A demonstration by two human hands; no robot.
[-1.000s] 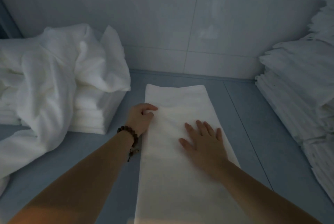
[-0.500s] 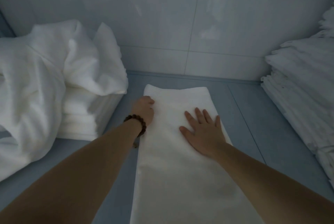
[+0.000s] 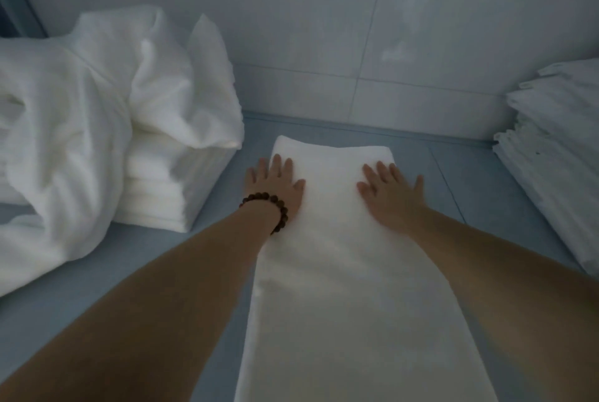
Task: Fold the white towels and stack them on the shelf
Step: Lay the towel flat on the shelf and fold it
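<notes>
A long white towel (image 3: 350, 272), folded into a narrow strip, lies flat on the grey-blue shelf surface (image 3: 479, 194) and runs from the near edge of the view toward the back wall. My left hand (image 3: 275, 184), with a dark bead bracelet on the wrist, rests flat with straight fingers on the towel's far left edge. Flat on the towel's far right part lies my right hand (image 3: 392, 194), fingers spread. Neither hand grips the cloth.
A stack of folded white towels (image 3: 162, 194) stands at the left with loose, crumpled white towels (image 3: 74, 116) heaped over it. Another pile of folded white linen (image 3: 557, 148) fills the right side. A tiled wall (image 3: 356, 28) closes the back.
My left hand has uncurled from the towel's left edge and now lies flat. Both hands have slid farther toward the towel's far end, and the right hand has moved rightward.
</notes>
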